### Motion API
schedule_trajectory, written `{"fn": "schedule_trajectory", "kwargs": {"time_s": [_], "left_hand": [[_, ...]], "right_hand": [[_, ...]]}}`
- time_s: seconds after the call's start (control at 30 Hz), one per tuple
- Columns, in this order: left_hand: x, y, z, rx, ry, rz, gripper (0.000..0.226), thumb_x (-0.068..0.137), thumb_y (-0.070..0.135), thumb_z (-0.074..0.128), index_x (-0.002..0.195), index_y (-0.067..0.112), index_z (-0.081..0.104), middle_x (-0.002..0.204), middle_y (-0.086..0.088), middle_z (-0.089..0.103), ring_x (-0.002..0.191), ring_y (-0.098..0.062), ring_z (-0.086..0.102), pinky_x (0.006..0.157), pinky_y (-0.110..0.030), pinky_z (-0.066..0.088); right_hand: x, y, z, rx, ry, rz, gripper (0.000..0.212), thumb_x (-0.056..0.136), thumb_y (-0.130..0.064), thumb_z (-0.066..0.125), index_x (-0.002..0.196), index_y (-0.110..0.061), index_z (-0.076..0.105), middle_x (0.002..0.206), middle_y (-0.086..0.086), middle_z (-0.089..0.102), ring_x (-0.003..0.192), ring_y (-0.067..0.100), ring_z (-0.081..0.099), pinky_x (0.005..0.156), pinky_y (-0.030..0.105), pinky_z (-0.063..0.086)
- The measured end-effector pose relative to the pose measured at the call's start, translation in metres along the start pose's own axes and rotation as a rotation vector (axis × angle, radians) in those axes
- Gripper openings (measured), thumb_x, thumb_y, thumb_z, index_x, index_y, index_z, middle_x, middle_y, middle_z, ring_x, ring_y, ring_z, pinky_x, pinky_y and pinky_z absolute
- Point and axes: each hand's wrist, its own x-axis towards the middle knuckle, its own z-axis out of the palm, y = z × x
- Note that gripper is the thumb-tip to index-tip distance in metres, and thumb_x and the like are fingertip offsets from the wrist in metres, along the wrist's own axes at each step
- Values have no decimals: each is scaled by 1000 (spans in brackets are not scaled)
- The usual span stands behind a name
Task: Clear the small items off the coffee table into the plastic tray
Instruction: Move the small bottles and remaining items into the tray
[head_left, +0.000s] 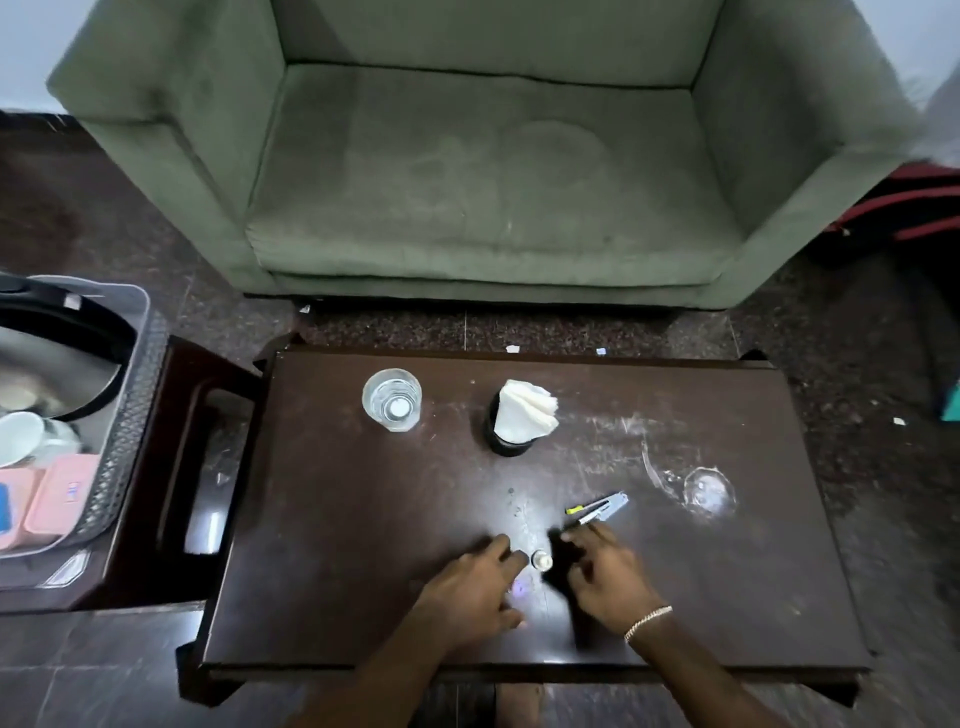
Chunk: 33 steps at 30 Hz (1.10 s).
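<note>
A small pale bottle (541, 560) stands on the dark coffee table (363, 519) between my two hands. My left hand (475, 592) lies palm down just left of it, fingertips almost at the bottle, holding nothing. On the bottle's right is my right hand (605, 574), blurred, its fingers spread and empty. A grey cutter with a yellow tip (597, 509) lies just beyond my right fingers. A glass of water (392, 399) and a black holder with white tissue (517, 418) stand farther back. The grey plastic tray (127, 415) sits at the far left on a side table.
The tray holds a black and silver pot, a white cup and pink boxes. A water ring and spill marks (709, 491) lie on the table's right part. A green sofa (488, 171) stands behind the table. Dark tiled floor surrounds it.
</note>
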Motion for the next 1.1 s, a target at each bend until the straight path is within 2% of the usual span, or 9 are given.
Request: {"fn": "schedule_trajectory", "kwargs": {"time_s": [0.13,0.23,0.4,0.5,0.7,0.8,0.93,1.03,1.1], "left_hand": [[8,18,13,27,-14,-55,34,90,33,64,119,21,52,131,-4,45,106,-39,65,88,-49,53],[12,24,18,42,-18,-78,24,97,25,58,120,20,53,131,-8,48,110,-40,64,90,-50,51],[4,15,11,74,23,-101,21,102,11,47,120,17,55,128,-10,53,110,-40,64,88,-51,52],[-16,-10,-8,60,71,-104,19,104,18,47,121,17,54,126,-8,52,108,-39,64,87,-50,52],[-86,-102,-72,129,212,-150,29,109,34,33,125,18,52,132,-7,49,108,-38,63,90,-49,51],[-131,-158,-107,181,331,-212,27,107,33,36,120,19,55,126,-5,51,103,-35,64,84,-48,52],[-211,-224,-151,181,678,-174,9,92,23,55,90,17,62,91,-4,62,87,-19,57,52,-38,55],[-255,-269,-171,-34,815,-389,8,93,21,62,97,15,62,97,-7,65,90,-31,62,68,-42,53],[-274,-300,-173,-115,851,-508,16,93,20,68,102,8,65,99,-13,67,92,-38,64,75,-43,49]], "right_hand": [[2,2,18,-85,-153,-103,52,78,-27,63,129,-37,56,126,-7,50,105,19,62,86,26,49],[6,1,26,-113,-167,-111,50,83,-26,59,131,-38,56,132,-4,49,108,23,62,88,29,50],[15,-17,28,-80,-78,-126,16,88,-22,55,100,-27,65,105,-1,59,89,29,64,72,32,49],[22,-46,31,-65,-69,-145,9,86,-21,59,92,-22,66,97,-1,63,86,27,65,73,32,46],[45,-169,46,96,-72,-255,9,86,-31,64,91,-26,70,83,-16,59,78,3,57,74,17,42],[60,-244,57,221,-66,-309,9,83,-28,69,91,-25,72,82,-15,64,77,2,60,73,12,43],[83,-351,81,288,-44,-437,12,80,-22,73,93,-23,75,83,-10,67,74,3,62,71,0,37],[96,-416,98,331,-49,-525,14,80,-21,71,93,-23,75,80,-11,62,70,-1,60,67,3,39],[103,-452,112,324,-77,-583,15,80,-21,68,94,-22,74,79,-10,60,69,0,57,68,13,45]]}}
